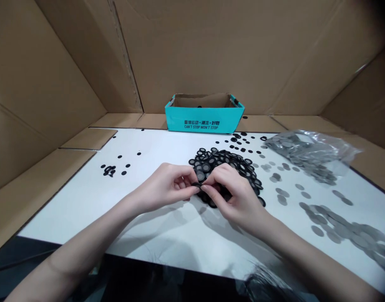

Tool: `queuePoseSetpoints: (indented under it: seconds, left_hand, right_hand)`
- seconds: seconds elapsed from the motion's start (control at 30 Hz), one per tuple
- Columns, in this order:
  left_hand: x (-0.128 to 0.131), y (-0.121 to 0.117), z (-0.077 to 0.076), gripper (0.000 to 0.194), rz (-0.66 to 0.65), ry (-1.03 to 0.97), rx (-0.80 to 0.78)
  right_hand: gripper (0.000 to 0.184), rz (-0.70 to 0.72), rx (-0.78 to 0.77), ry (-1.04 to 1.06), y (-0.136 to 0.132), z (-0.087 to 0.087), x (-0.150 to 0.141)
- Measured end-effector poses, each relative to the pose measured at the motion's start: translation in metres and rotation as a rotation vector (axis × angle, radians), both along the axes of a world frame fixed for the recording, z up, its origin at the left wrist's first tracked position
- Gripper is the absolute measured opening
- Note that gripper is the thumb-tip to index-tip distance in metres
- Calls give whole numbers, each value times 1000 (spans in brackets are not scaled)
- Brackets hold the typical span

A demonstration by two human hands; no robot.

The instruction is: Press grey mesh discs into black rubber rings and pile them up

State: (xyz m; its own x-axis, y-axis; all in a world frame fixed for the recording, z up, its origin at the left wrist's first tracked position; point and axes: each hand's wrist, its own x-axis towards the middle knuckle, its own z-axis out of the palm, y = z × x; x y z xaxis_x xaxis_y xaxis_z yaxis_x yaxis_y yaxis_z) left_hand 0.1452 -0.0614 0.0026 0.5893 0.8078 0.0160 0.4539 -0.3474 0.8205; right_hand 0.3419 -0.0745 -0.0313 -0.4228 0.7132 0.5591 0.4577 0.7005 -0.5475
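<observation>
The left hand [165, 188] and right hand [236, 197] are together at the near edge of a pile of black rings [225, 164], their fingertips meeting around one ring [197, 184]. They pinch it between them, though the fingers hide most of it. The right hand lies over the pile's near side, with rings showing around its fingers and beneath its palm. The left hand sits just left of the pile, and its fingers curl inward.

The rings in the pile have grey centres and lie overlapping, some flat and some tilted. Beyond the pile stands a teal box [205, 121], open at the top, with brown cardboard inside and CAN'T STOP WON'T STOP printed on its front. Loose rings [238, 142] lie between the pile and the box. Well left of the pile is a small cluster [108, 170] of rings, with a few strays around it.

Right of the pile, grey discs [332, 224] spread in a loose trail. Beyond them, a clear plastic bag [308, 155] holds more discs. All of this lies on a white table [69, 205], backed by cardboard walls [211, 50].
</observation>
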Motion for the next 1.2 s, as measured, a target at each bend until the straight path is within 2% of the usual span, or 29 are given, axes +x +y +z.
queuePoseSetpoints:
  seconds: [0.2,0.3,0.47,0.63,0.73,0.8,0.87,1.0,1.1,1.2]
  left_hand:
    - [3,-1,-2,10,47,-35,69]
    - [4,-1,-2,13,43,-45,92]
    - [6,-3,-2,12,10,-37,77]
    - [5,-5,1,8,-6,-1,40]
    - [4,-5,0,9,22,-64,62]
    - [4,-5,-2,12,34,-140,89]
    - [4,-5,-4,20,24,-213,144]
    - [6,-5,-3,29,-24,-283,331]
    - [8,-6,0,23,-47,-288,444]
    - [9,-8,3,19,-49,-270,502]
  right_hand:
    - [8,-6,49,-39,3,4,5]
    - [13,-18,59,-41,3,5,5]
    - [18,6,-15,42,2,6,3]
    - [18,5,74,32,-1,3,1]
    - [18,-9,51,64,-1,3,0]
    - [17,-25,-55,136,-1,6,1]
    - [18,-10,-243,237,-1,8,2]
    - [28,149,-622,447,1,11,4]
    - [34,232,-791,529,1,11,5]
    - [36,268,-898,561,0,11,5]
